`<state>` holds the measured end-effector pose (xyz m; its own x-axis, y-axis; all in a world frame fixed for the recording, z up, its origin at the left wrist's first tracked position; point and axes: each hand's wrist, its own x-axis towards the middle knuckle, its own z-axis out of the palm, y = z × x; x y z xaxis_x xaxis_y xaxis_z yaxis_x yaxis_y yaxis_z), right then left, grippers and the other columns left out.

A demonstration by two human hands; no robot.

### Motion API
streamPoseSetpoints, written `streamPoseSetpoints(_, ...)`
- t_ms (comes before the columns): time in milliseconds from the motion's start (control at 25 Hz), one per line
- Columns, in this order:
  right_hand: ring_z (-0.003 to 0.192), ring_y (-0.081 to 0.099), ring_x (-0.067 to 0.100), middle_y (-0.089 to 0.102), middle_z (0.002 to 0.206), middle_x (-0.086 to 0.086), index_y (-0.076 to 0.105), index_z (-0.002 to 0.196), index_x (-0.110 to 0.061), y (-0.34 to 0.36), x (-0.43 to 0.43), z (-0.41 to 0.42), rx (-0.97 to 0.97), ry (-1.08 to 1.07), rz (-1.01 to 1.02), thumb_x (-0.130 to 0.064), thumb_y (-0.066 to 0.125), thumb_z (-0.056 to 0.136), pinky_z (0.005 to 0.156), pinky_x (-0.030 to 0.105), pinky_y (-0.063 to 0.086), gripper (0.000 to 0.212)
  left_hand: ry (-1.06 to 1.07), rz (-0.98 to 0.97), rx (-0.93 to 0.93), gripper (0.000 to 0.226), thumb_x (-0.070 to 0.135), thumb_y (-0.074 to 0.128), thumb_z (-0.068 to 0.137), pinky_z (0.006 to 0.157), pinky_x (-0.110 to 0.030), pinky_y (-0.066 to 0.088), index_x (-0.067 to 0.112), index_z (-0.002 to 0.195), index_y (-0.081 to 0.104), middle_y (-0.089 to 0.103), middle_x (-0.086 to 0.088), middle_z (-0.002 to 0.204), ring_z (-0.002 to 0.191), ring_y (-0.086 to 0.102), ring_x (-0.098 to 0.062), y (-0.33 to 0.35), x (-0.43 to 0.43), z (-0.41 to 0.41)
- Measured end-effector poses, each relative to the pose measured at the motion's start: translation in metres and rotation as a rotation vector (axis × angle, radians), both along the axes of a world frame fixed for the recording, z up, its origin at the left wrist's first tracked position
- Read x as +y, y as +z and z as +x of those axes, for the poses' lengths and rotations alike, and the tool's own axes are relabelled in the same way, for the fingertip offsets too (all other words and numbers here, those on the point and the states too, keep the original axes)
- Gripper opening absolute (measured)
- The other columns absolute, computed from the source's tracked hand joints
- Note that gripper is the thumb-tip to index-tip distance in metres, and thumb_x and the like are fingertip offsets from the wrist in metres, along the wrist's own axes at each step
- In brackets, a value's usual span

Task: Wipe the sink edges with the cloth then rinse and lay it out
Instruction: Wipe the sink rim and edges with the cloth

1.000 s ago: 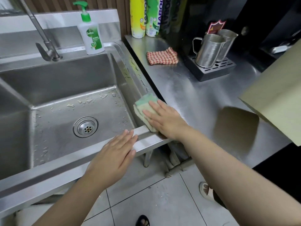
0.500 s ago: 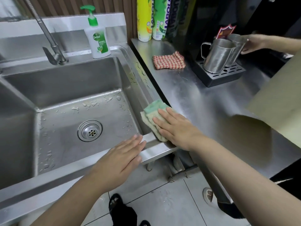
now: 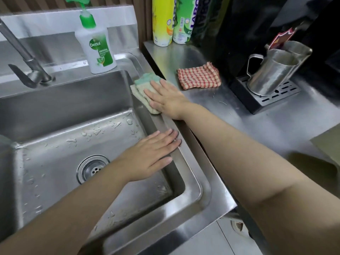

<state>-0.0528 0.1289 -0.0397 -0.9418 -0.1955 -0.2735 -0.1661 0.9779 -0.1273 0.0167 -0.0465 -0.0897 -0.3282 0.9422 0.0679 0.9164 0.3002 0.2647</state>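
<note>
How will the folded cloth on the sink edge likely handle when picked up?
Probably floppy: the cloth lies in soft folded layers on the sink rim under the flat right hand. Likely light, perhaps damp, since droplets dot the basin. It should unfold when lifted.

This is a working kitchen, of the catering kind rather than a home one. A deep stainless-steel sink (image 3: 207, 183) with a round metal drain (image 3: 93, 169) fills the nine o'clock side. Its angled steel tap (image 3: 24, 57) stands at ten o'clock and a white pump bottle of hand wash (image 3: 97, 50) at eleven. A brushed-steel table (image 3: 230, 116) runs from twelve to three o'clock. It carries tall yellow and green spray cans (image 3: 162, 21), a folded red-checked cloth (image 3: 199, 76) and two steel jugs (image 3: 270, 72) on a black slotted drip tray (image 3: 272, 97). Pale floor tiles (image 3: 211, 240) show at five o'clock.
</note>
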Motion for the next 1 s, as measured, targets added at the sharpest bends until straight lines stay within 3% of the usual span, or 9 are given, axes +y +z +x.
streamPoseSetpoints(240,0.144,-0.016,0.022,-0.010,0.159,-0.004,0.010,0.148,-0.038,0.003,0.008,0.048,-0.017,-0.028,-0.105,-0.039,0.025,0.101,0.115,0.037,-0.009,0.049,0.000,0.081,-0.016,0.054,0.045,0.013,0.100,0.115,-0.034,0.002,0.016,0.146,0.015,0.016,-0.005,0.153,0.143,0.005,-0.016,-0.003,0.000,0.001)
streamPoseSetpoints(400,0.145,-0.013,0.025,-0.008,0.159,-0.005,0.015,0.145,-0.045,-0.004,-0.001,-0.035,0.011,-0.059,-0.064,-0.046,0.025,0.099,0.115,0.042,-0.007,0.047,-0.015,0.095,-0.059,0.053,0.044,0.015,0.100,0.115,-0.034,0.006,0.020,0.147,0.015,0.015,-0.002,0.155,0.144,0.003,-0.013,-0.003,-0.002,-0.006)
streamPoseSetpoints(520,0.145,-0.013,0.028,-0.009,0.159,-0.002,0.013,0.146,-0.045,-0.006,-0.011,-0.102,0.005,-0.073,-0.008,-0.047,0.022,0.099,0.116,0.044,-0.005,0.047,-0.090,0.118,-0.049,0.051,0.040,0.018,0.100,0.114,-0.035,0.015,0.019,0.146,0.027,0.023,0.000,0.154,0.144,0.009,-0.014,0.001,-0.004,-0.021)
streamPoseSetpoints(800,0.145,-0.011,0.024,-0.007,0.159,-0.004,0.015,0.146,-0.043,-0.008,0.013,-0.094,-0.003,0.044,-0.097,-0.047,0.025,0.099,0.117,0.041,-0.004,0.047,-0.018,0.069,0.009,0.056,0.045,0.022,0.098,0.113,-0.041,0.015,0.019,0.147,0.021,0.019,0.000,0.156,0.145,0.005,-0.017,0.003,-0.004,-0.105)
streamPoseSetpoints(1000,0.145,-0.009,0.027,-0.008,0.159,-0.003,0.011,0.147,-0.042,-0.012,-0.004,-0.168,0.034,0.001,-0.007,-0.049,0.021,0.099,0.117,0.043,-0.003,0.049,0.089,0.095,-0.008,0.059,0.047,0.023,0.098,0.115,-0.039,0.011,0.015,0.147,0.022,0.017,-0.004,0.156,0.145,0.008,-0.016,0.000,-0.005,-0.131)
